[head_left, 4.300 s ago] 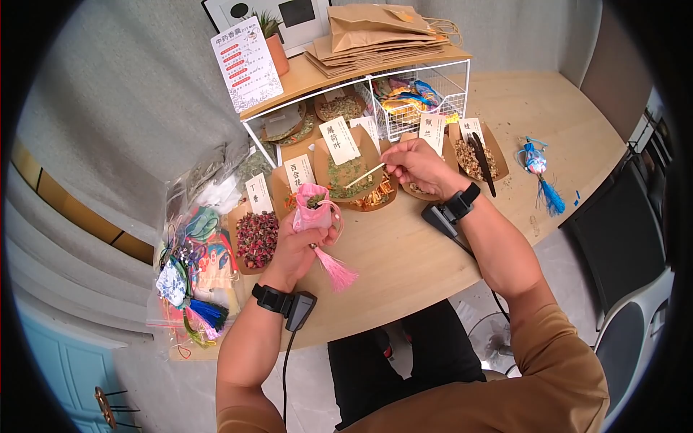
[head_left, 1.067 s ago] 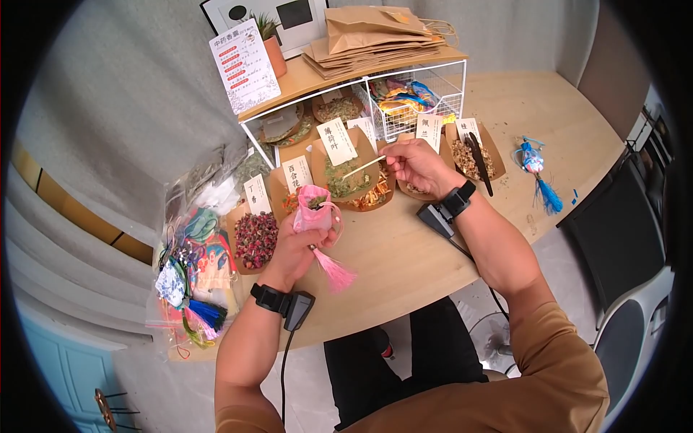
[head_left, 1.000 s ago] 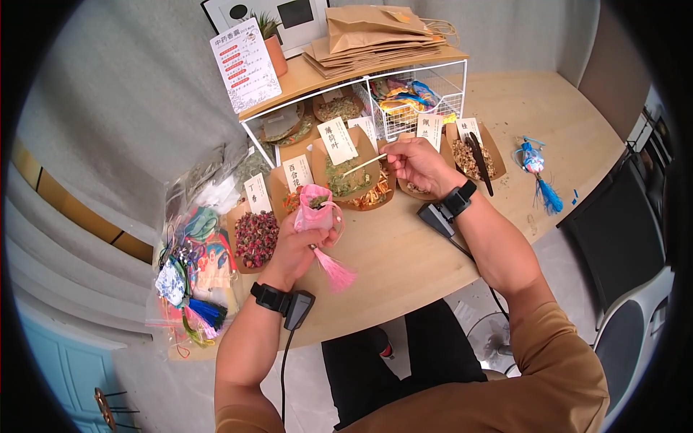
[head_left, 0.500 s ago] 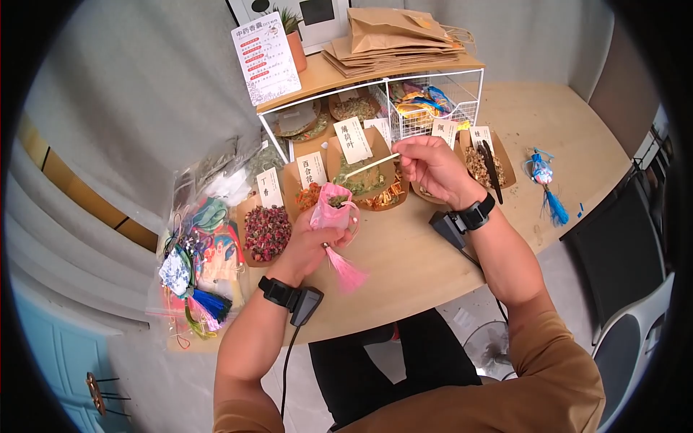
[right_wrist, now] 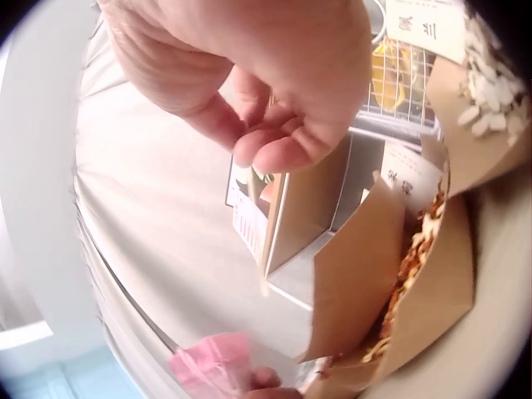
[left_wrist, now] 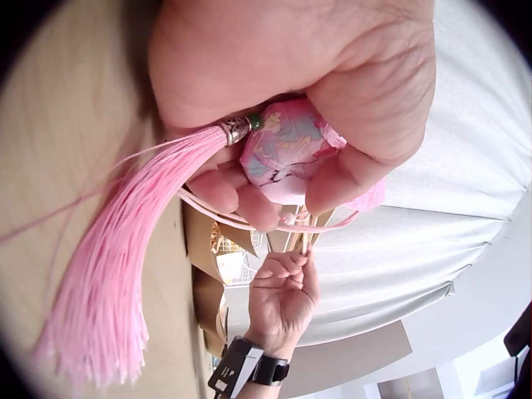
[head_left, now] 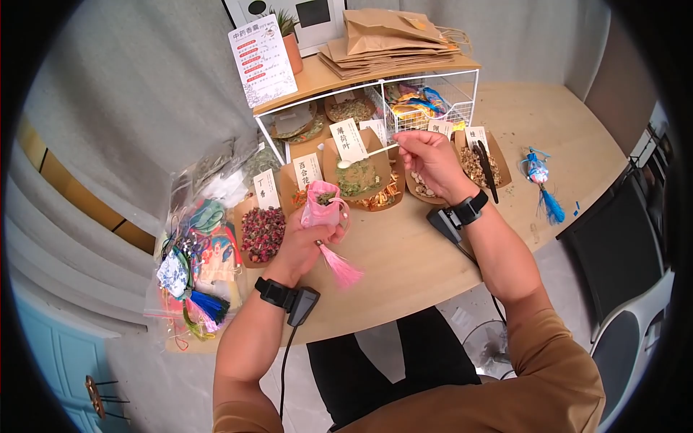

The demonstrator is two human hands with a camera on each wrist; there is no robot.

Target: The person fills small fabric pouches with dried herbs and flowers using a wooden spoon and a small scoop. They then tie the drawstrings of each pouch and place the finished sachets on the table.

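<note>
Pink pouch (head_left: 315, 215) first: we have it in the left hand (head_left: 298, 247), mouth up and open, in front of the paper trays. Green leaf bits (head_left: 326, 198) show in its mouth, and a pink tassel (head_left: 341, 268) hangs below. We judge that we are partway through filling it, at the scooping step, with the spoon (head_left: 380, 150) over the tray of dried green leaves (head_left: 358, 180).

The left thumb and fingers are curled round the pouch, clamped on its cloth; the left wrist view shows them pressed into the patterned side, with the pink cord (left_wrist: 218, 218) looping beside the fingertips. The right hand (head_left: 437, 167) has its thumb and fingers closed together on the end of the spoon handle, the other fingers curled in. We cannot tell whether the spoon's pale bowl carries any leaf, or whether it touches the label card (head_left: 349, 139) behind it.

As we judge it, the next move calls for a light pinch and a level bowl: dipping into the leaves if more is needed, or a short, steady carry to the pouch, whose mouth should stay wide. The mouth looks narrow, so a tilted spoon could drop bits onto the table (head_left: 404, 252) or the red buds (head_left: 263, 234) beside the left hand.
</note>
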